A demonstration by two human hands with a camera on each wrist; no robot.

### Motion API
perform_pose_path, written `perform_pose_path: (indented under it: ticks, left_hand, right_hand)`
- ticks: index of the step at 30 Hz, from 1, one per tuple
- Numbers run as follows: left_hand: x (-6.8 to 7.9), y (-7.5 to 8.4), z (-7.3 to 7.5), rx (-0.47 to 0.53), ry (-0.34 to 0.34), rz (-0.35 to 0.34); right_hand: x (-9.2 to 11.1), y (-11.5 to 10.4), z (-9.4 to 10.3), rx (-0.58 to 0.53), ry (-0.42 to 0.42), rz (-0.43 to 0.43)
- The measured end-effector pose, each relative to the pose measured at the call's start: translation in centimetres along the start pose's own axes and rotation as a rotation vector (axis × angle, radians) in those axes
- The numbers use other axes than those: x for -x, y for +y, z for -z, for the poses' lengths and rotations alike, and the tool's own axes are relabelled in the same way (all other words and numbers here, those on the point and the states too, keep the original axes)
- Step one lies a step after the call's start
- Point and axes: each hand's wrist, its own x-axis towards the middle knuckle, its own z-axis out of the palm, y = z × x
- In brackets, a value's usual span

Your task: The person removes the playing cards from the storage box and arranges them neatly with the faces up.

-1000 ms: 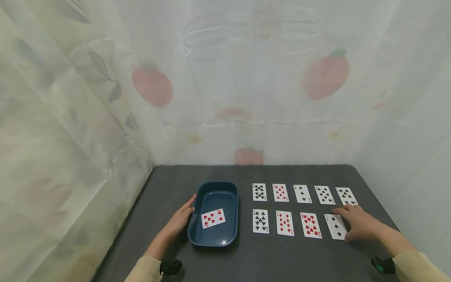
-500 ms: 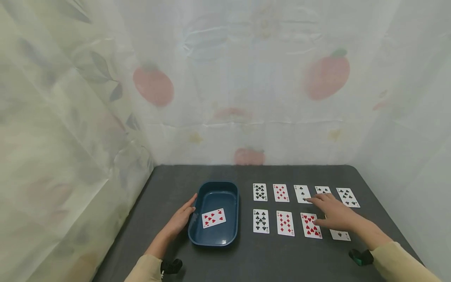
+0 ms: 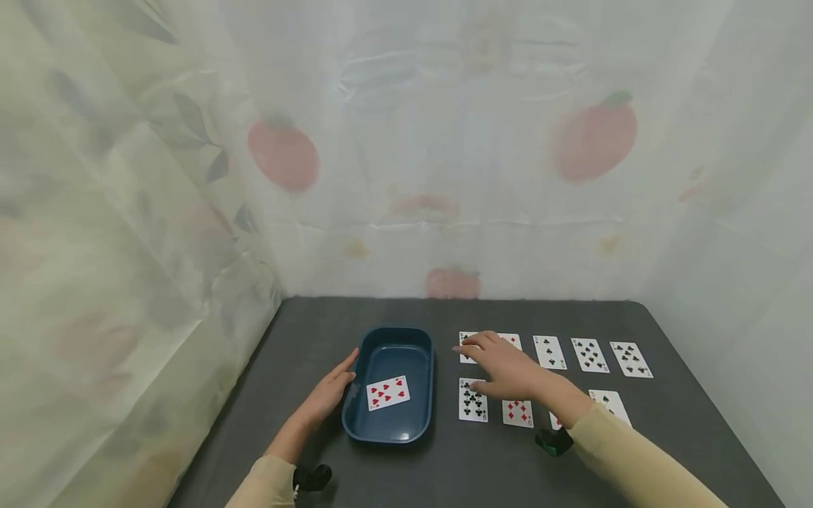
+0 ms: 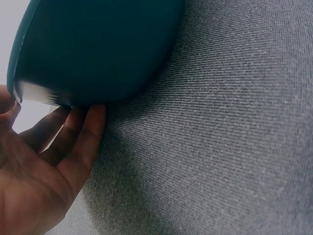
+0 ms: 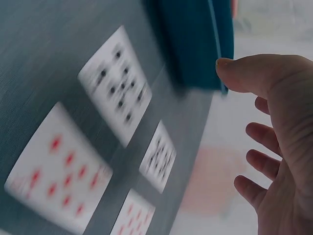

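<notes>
In the head view my left hand (image 3: 327,394) rests against the left wall of a dark blue tray (image 3: 428,402). The left wrist view shows its fingertips touching the outside of the tray wall. A seven of hearts (image 3: 388,393) lies face up inside the tray. My right hand (image 3: 508,367) hovers over the left end of two rows of playing cards, holding nothing, its fingers loosely bent. Below its thumb is a clubs card (image 3: 473,406); a diamonds card (image 3: 518,415) is partly hidden by the hand. The right forearm covers most of a red card.
Further right in the back row lie a three of clubs (image 3: 549,352), a spades card (image 3: 590,355) and another clubs card (image 3: 631,360). A spades card (image 3: 608,406) lies in the front row. Patterned curtains (image 3: 394,155) hang behind the dark table (image 3: 457,466) and at its sides.
My right hand has swept left from the right end of the card rows to their left end, above the cards. My left hand stays at the tray.
</notes>
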Motion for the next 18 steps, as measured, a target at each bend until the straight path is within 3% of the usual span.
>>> perform_pose_path:
  ticks: [7,11,18]
  left_hand:
    - [0.1,0.3,0.0,-0.005,0.005,-0.010]
    - [0.2,0.3,0.1,0.003,-0.008,-0.015]
    - [0.3,0.4,0.2,0.008,-0.014,-0.025]
  right_hand:
    - [-5.1,-3.8,-1.6,-0.021,-0.076,0.062]
    - [-7.8,-5.7,-3.1,0.023,-0.124,0.090]
    - [-10.6,-8.4,-5.8,0.084,-0.235,0.125]
